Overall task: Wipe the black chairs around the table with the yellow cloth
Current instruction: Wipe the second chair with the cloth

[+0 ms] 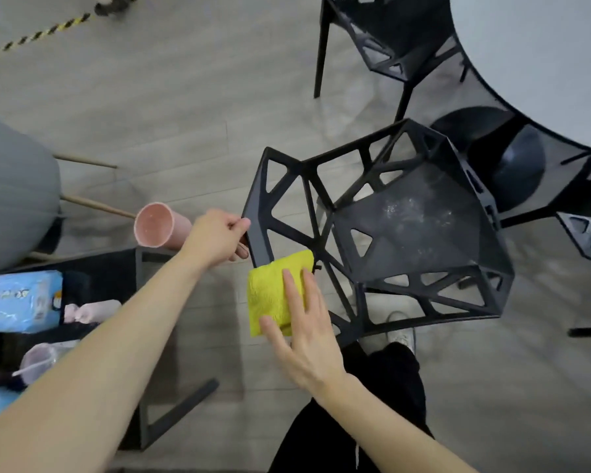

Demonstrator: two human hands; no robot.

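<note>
A black chair (420, 230) with a lattice of triangular openings stands in the middle of the head view, its seat dusty. My left hand (215, 238) grips the top edge of its backrest at the left corner. My right hand (304, 332) presses the folded yellow cloth (273, 295) flat against the lower backrest frame, fingers straight. A second black chair (389, 39) stands at the top, tucked under the round white table (543, 63). Part of a third black chair (587, 233) shows at the right edge.
A pink cup (157, 225) lies behind my left hand. At the left, a low black table (116, 274) carries a blue tissue pack (21, 300) and other small items. A grey seat (11, 192) on wooden legs stands at far left. Striped tape (35, 34) crosses the floor.
</note>
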